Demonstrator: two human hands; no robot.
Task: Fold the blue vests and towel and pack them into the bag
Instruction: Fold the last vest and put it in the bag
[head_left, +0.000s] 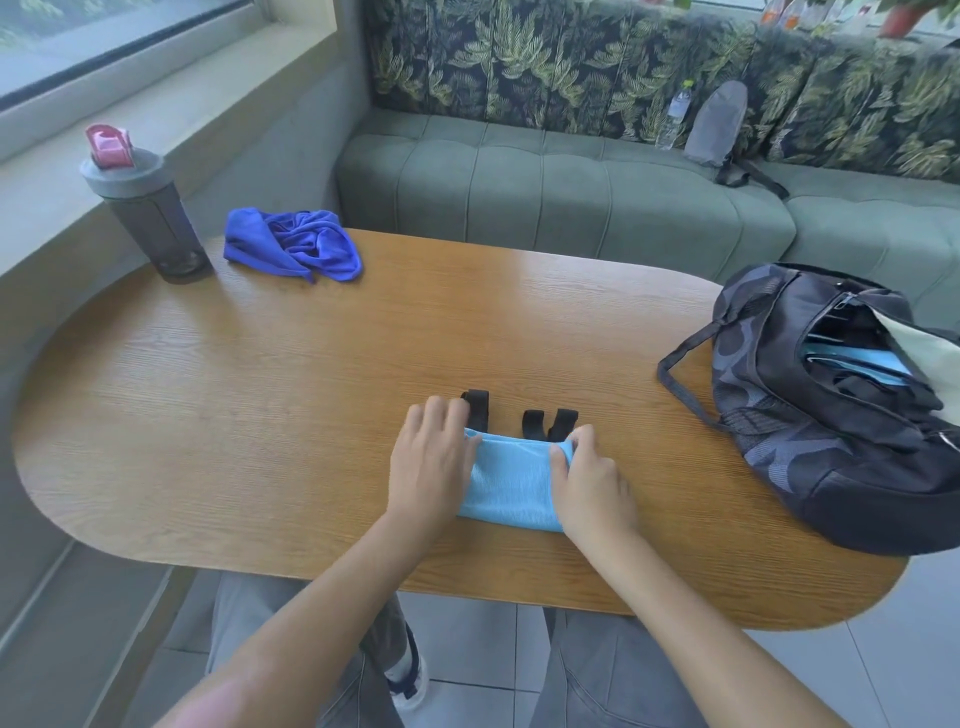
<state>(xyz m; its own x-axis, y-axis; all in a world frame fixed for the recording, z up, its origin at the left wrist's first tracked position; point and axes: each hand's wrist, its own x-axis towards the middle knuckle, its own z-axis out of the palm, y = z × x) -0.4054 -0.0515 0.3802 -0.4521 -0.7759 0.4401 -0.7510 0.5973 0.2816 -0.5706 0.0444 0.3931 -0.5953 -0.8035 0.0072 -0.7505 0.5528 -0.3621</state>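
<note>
While both hands work at the near edge, the table (311, 364) carries everything else. Order below: largest to smallest.

Bag (831, 415): dark, patterned, slumped on the table's right end, main zip open. Light-blue fabric shows inside the opening, probably a piece already packed. Soft shell, no frame visible; judgement: the mouth may need holding apart with one hand while loading. Its strap (680, 374) loops out on the wood toward the centre.

Vest (511, 483): light blue, fine ribbed knit, lying folded into a compact rectangle near the front edge, between the hands. Black straps (545, 423) stick out at its far side. Judgement: light, limp, slightly slippery; it will unfold if lifted by one corner. Best taken from both short ends, or with a flat palm beneath, straps tucked in first.

Towel (291, 244): darker blue, crumpled at the far left, well apart from the vest, beside a bottle (150, 218). Not yet folded. Judgement: soft, light, floppy; needs spreading flat and taking by the corners.

Left hand (431, 462): fingers straight, spread, pressing flat on the vest's left end.

Right hand (587, 483): fingers curled over the vest's right end, pinching its far corner.

Writing: no readable brand or label on anything.
</note>
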